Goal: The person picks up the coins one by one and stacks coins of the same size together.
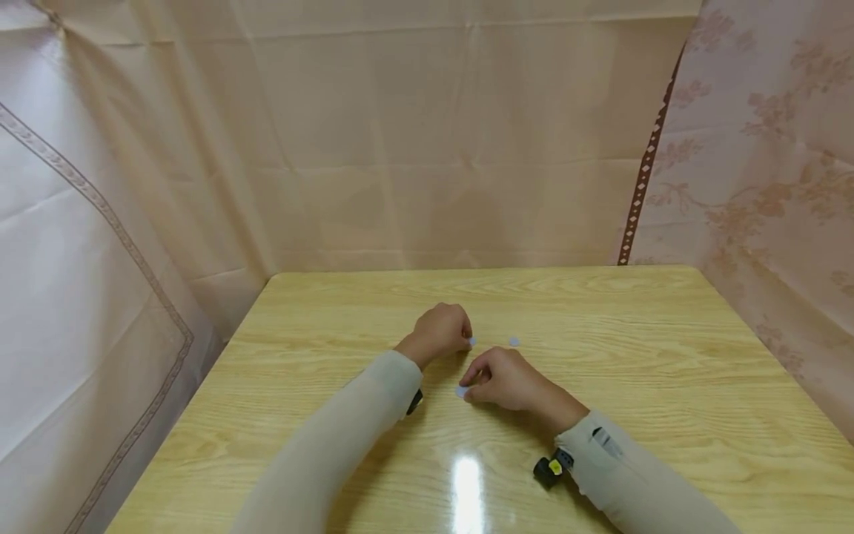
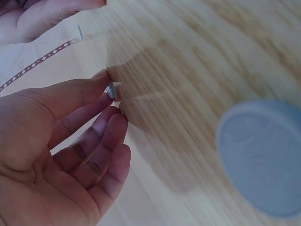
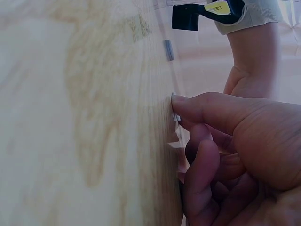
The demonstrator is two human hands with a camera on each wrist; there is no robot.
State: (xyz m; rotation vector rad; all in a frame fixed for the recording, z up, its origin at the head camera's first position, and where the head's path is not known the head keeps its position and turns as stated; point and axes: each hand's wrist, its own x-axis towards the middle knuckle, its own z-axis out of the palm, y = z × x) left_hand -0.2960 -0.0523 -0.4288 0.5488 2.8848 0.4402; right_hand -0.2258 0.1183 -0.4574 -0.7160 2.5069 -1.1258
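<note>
Close over the wooden table, both hands work at small pale grey-blue discs. My left hand, the farther one, pinches a disc on edge between thumb and fingertip. Nearer to me, my right hand holds another disc between thumb and forefinger, its other fingers curled in. A third disc lies on the wood beyond the right hand. Large in the left wrist view, one more round disc lies flat near that wrist; the left arm hides it from the head view.
A black wrist camera hangs at the right sleeve, low over the wood. Beige cloth hangs behind the table's far edge, with patterned cloth at the right and pale cloth at the left.
</note>
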